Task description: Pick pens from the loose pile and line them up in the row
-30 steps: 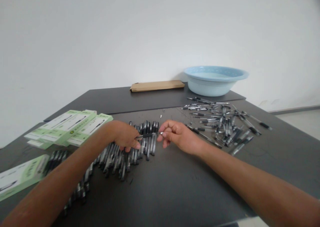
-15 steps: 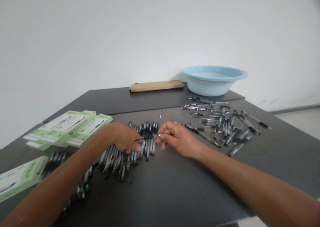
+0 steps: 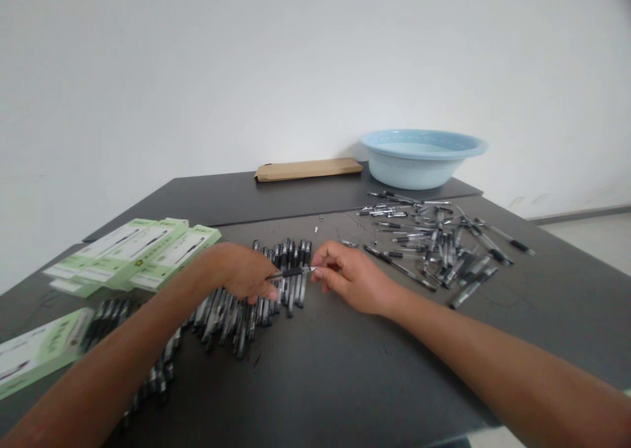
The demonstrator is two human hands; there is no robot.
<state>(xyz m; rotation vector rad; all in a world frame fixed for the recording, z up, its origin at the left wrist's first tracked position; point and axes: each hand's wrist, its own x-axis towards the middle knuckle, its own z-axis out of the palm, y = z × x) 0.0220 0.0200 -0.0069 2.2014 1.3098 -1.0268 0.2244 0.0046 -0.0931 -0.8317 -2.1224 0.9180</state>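
Note:
My left hand (image 3: 251, 274) is closed around the rear of a gel pen (image 3: 292, 272) that has a black grip and a pale metal tip pointing right. Thumb and forefinger of my right hand (image 3: 342, 270) are pinched together at that tip. Below the pen lies a dense row of capped pens (image 3: 241, 320), partly covered by my left hand and forearm. To the right of my right hand spreads a loose heap of uncapped pens and clear caps (image 3: 444, 244).
Green-and-white pen boxes (image 3: 133, 251) are stacked at the left, with another box (image 3: 44, 349) nearer me. A flat brown cardboard piece (image 3: 308, 169) and a light blue basin (image 3: 419, 165) stand at the back. Small pen tips (image 3: 316, 229) lie mid-table.
My right fingers have shifted slightly right along the pen, so more of its metal tip shows. My left hand keeps its hold on the pen.

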